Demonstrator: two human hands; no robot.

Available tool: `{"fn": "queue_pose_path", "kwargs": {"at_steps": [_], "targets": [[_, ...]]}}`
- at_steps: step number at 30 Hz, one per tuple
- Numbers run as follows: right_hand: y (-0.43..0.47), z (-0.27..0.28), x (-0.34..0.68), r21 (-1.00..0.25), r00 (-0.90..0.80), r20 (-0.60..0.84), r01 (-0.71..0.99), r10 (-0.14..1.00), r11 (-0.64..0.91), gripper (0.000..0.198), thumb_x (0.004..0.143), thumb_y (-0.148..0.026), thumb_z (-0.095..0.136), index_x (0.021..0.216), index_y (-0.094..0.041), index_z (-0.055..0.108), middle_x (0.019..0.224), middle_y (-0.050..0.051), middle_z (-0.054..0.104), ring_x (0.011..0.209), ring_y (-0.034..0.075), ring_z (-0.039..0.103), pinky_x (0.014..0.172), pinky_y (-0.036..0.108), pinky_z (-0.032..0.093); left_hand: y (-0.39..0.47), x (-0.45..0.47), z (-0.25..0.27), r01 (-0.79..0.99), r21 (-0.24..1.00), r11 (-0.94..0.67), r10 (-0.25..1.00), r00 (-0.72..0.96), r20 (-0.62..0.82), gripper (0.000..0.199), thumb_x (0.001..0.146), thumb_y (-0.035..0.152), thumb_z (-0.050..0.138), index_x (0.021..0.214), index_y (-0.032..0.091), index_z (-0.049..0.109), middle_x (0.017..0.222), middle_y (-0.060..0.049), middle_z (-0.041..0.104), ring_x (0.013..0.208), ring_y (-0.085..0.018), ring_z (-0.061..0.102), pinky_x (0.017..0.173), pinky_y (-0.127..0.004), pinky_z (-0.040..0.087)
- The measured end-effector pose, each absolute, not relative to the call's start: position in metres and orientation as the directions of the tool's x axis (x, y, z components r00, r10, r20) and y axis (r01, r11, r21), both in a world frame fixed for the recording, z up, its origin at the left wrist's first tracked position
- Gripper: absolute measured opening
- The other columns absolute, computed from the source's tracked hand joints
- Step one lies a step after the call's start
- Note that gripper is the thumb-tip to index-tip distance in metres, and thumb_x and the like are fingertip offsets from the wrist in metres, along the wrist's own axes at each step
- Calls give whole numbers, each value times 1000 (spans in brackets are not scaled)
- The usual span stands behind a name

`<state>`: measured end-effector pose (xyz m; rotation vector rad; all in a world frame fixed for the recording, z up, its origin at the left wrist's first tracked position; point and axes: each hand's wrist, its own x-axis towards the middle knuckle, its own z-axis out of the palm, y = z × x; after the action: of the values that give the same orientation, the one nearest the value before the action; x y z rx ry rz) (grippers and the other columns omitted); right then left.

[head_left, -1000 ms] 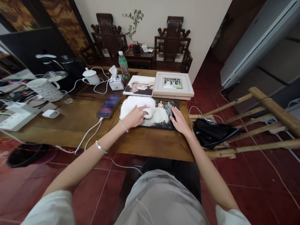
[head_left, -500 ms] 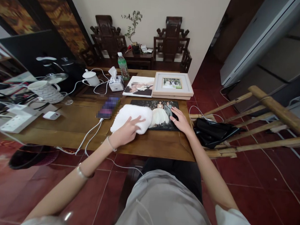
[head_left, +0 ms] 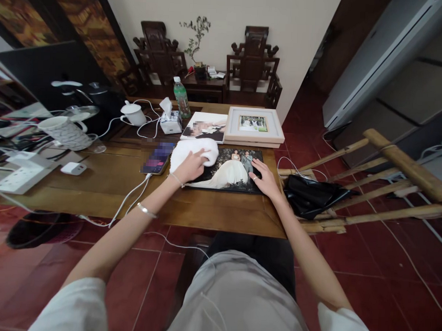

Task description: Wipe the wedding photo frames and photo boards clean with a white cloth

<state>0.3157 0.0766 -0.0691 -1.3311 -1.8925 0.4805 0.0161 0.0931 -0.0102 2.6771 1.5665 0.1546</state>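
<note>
Left hand held the cloth over the left end of the photo, while the right hand, fingers spread, lay on its right edge, probably, I judged remotely, steadying it on the table.

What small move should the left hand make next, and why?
Probably slide the white cloth rightward over the photo panel: the left hand lies on the cloth at the panel's left end, the middle is uncovered, and the right hand rests at its right edge.
</note>
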Motion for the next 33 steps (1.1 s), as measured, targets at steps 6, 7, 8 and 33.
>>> {"fn": "queue_pose_path", "kwargs": {"at_steps": [6, 7, 8, 33], "targets": [[75, -67, 315, -683, -166, 370, 619, 914, 389, 43, 84, -29, 58, 127, -25, 62, 140, 7, 54, 136, 27, 43, 115, 54, 31, 112, 15, -11, 868, 50, -494, 870, 492, 35, 45, 77, 1, 35, 109, 9, 65, 140, -18, 51, 143, -28, 29, 110, -58, 29], [75, -67, 314, -684, -164, 368, 619, 915, 386, 43, 84, -29, 58, 127, -25, 62, 140, 7, 54, 136, 27, 43, 115, 54, 30, 101, 14, -11, 850, 50, -524, 852, 523, 25, 45, 76, 1, 35, 108, 9, 65, 144, -17, 47, 144, -28, 27, 111, -58, 28], [75, -67, 314, -686, -162, 365, 619, 917, 383, 43, 84, -29, 58, 127, -25, 62, 140, 7, 54, 135, 27, 43, 115, 54, 30, 87, 14, -10, 830, 56, -555, 832, 555, 14, 45, 76, 1, 36, 107, 11, 66, 148, -15, 42, 144, -29, 25, 112, -59, 27], [74, -67, 313, -665, -163, 355, 647, 921, 371, 44, 87, -29, 56, 129, -17, 60, 141, 12, 53, 136, 26, 42, 116, 50, 30, 114, 10, -11, 837, 64, -544, 839, 543, 32, 46, 74, 1, 36, 108, 10, 65, 149, -15, 41, 144, -29, 26, 112, -61, 26]]}}
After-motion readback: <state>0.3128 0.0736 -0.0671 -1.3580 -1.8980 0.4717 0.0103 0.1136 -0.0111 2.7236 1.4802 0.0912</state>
